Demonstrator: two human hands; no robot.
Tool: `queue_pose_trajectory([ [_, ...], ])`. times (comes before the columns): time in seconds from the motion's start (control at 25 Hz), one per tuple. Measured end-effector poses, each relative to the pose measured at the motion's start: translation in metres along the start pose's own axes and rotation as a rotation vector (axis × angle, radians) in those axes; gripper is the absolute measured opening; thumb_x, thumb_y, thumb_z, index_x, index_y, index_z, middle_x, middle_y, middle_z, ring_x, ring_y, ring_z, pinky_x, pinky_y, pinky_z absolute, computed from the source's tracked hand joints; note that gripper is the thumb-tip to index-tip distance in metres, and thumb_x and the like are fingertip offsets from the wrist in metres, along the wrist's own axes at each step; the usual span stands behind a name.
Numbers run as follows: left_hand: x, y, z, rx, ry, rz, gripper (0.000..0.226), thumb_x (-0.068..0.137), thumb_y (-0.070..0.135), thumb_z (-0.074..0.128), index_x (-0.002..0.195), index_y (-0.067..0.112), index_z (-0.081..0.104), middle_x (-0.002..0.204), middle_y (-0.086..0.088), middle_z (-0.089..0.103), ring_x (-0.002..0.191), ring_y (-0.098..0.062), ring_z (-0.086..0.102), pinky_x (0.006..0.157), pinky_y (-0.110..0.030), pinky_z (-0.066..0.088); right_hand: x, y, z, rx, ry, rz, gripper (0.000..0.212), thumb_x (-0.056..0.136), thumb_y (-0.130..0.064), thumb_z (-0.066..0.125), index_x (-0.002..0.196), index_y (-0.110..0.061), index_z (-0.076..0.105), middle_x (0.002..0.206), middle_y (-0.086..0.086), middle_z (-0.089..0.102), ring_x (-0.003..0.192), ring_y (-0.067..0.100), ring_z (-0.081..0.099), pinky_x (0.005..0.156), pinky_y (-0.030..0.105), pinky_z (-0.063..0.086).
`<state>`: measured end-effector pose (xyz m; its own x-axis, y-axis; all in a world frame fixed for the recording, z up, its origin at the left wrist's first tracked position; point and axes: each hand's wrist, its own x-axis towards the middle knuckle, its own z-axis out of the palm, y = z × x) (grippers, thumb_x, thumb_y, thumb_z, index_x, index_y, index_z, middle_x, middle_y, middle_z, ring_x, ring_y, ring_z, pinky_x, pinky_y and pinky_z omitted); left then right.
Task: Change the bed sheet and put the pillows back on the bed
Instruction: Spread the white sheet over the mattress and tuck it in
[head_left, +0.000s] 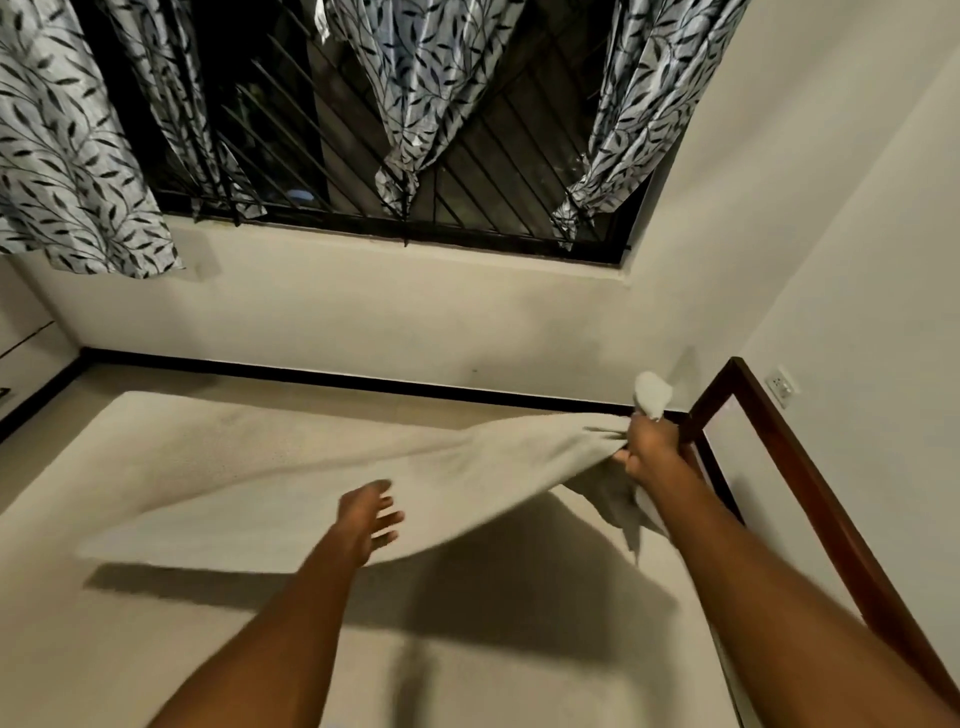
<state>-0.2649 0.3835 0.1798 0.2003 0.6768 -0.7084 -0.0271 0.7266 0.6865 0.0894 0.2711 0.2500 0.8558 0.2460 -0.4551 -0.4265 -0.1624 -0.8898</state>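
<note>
Bed sheet (291, 483): pale, matte woven cloth, lifted in a billowing fold above the mattress (156, 649), bunched at one corner. Right hand (652, 449): clenched around that gathered corner beside the dark wooden bed frame (810, 499). Left hand (366, 519): fingers spread, grasping nothing, against the sheet's lower edge. Leaf-print curtains (67, 156), satiny.

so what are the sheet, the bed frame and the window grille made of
Sheet: soft woven cloth, matte off-white; it bunches and drapes where the right hand grips it. Bed frame: looks like wood, dark reddish-brown with a slight sheen; straight rails joined at a corner. Window grille: probably black-painted metal; thin, rigid bars.
</note>
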Motion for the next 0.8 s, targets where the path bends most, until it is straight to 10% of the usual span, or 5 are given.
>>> queue_pose_trajectory([
  [0.2,-0.013,-0.001,0.066,0.550,-0.248,0.249,0.023,0.101,0.024,0.064,0.123,0.019,0.065,0.126,-0.005,0.071,0.104,-0.027,0.074,0.080,-0.037,0.053,-0.056,0.059,0.043,0.063,-0.109,0.121,0.039,0.095,0.003,0.043,0.129,-0.014,0.055,0.117,0.019,0.068,0.086,0.033,0.071,0.073,0.056,0.063],
  [0.4,-0.015,-0.030,0.102,1.058,-0.334,0.684,0.085,0.074,0.040,0.081,0.149,0.037,0.041,0.148,0.005,0.047,0.133,-0.019,0.048,0.111,-0.049,0.046,-0.086,0.088,0.060,0.076,-0.209,0.213,0.033,0.094,0.002,0.050,0.126,-0.003,0.058,0.110,0.023,0.069,0.089,0.036,0.071,0.075,0.050,0.064],
  [0.6,-0.013,-0.025,0.101,0.979,-0.173,0.855,0.027,0.093,0.030,0.066,0.120,0.031,0.067,0.112,0.006,0.074,0.102,-0.017,0.070,0.091,-0.045,0.059,-0.104,0.084,0.049,-0.060,-0.312,0.164,0.022,0.087,-0.007,0.062,0.109,-0.006,0.067,0.105,0.017,0.074,0.096,0.029,0.071,0.071,0.038,0.061],
  [0.8,-0.014,0.008,0.082,0.848,-0.213,0.932,0.017,0.095,0.016,0.065,0.105,0.020,0.078,0.099,0.008,0.077,0.095,-0.008,0.071,0.091,-0.038,0.059,-0.097,0.089,0.029,-0.517,-0.322,-0.216,0.037,0.088,-0.021,0.072,0.124,-0.018,0.067,0.118,0.004,0.072,0.102,0.023,0.065,0.092,0.039,0.058],
])
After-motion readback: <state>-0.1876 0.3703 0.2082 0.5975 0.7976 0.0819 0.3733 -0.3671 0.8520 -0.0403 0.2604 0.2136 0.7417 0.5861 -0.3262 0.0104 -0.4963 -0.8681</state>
